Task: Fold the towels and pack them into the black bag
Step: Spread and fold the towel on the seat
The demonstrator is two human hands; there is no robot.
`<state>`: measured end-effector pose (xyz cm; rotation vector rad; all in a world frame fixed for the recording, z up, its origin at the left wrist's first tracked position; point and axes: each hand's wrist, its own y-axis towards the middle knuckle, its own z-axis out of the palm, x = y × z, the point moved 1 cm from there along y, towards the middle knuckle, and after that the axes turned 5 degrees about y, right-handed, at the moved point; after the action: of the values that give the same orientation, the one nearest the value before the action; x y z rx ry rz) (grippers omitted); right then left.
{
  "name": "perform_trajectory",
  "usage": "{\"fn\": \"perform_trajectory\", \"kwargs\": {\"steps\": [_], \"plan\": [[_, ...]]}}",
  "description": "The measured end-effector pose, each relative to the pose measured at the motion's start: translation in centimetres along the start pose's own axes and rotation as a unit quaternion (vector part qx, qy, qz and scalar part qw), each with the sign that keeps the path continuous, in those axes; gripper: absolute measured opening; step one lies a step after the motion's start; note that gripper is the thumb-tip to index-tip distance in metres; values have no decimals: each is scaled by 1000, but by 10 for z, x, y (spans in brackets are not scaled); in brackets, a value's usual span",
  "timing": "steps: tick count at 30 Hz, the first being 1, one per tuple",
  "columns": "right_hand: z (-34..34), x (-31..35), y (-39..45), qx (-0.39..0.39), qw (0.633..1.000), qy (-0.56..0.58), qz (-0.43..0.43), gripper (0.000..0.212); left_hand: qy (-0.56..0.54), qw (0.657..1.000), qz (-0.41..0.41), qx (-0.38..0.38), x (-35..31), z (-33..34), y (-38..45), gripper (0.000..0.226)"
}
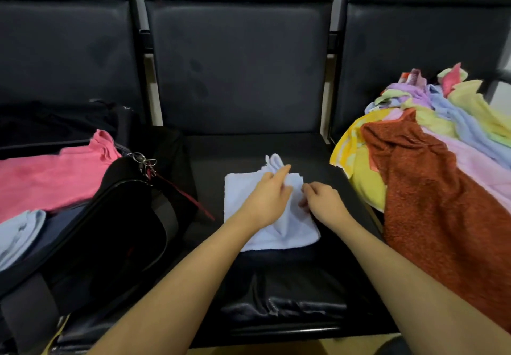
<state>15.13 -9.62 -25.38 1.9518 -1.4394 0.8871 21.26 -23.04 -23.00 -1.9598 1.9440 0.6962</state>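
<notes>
A small pale blue towel (pixel 293 233) lies partly folded on the middle black seat (pixel 276 280). My left hand (pixel 266 197) rests on it with the index finger stretched toward its far corner. My right hand (pixel 322 201) pinches the towel's right edge with curled fingers. The open black bag (pixel 124 224) sits on the left seat with a pink towel (pixel 52 177) and a light blue towel (pixel 19 233) inside.
A heap of unfolded towels (pixel 453 122) in yellow, lilac, blue and pink covers the right seat, with a rust-brown towel (pixel 431 197) draped over its front. Keys (pixel 143 161) hang from the bag's zip. Black seat backs rise behind.
</notes>
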Motion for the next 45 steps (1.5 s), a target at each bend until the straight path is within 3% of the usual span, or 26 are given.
{"fn": "perform_trajectory", "kwargs": {"steps": [3,5,8,10,12,14,16,20,23,27,30,35,40,45], "plan": [[-1,-1,3,-29,999,0,30,35,-3,997,-3,72,5,26,2,33],[2,-3,5,-18,999,-17,41,30,13,999,-15,39,13,23,0,31],[11,-1,4,-17,993,-107,40,39,68,995,-63,-27,30,14,-2,38],[14,7,2,-59,982,-179,1,46,154,982,-108,-32,41,14,-6,38],[14,18,-1,-92,970,-208,-87,42,217,968,-127,22,50,22,-12,46],[17,27,-2,-60,957,-224,-176,40,231,960,-138,80,60,31,-16,55],[27,31,-3,-14,944,-253,-212,46,221,959,-148,101,66,36,-16,58],[48,12,1,69,936,-330,-104,53,219,954,-178,98,68,37,-18,64],[48,-6,-2,66,919,-387,-45,56,219,948,-215,86,71,34,-23,67],[47,-3,-7,-67,928,-367,-19,56,248,925,-282,63,66,34,-25,67],[44,1,-7,-109,914,-390,-7,53,319,908,-271,9,61,32,-23,61],[50,5,-4,-50,914,-401,44,62,277,930,-241,-11,61,28,-24,58],[54,13,-11,-17,944,-330,16,47,249,948,-196,-21,55,11,-32,52],[39,47,-24,7,994,-112,1,32,278,941,-182,-62,46,-16,-46,48]]}}
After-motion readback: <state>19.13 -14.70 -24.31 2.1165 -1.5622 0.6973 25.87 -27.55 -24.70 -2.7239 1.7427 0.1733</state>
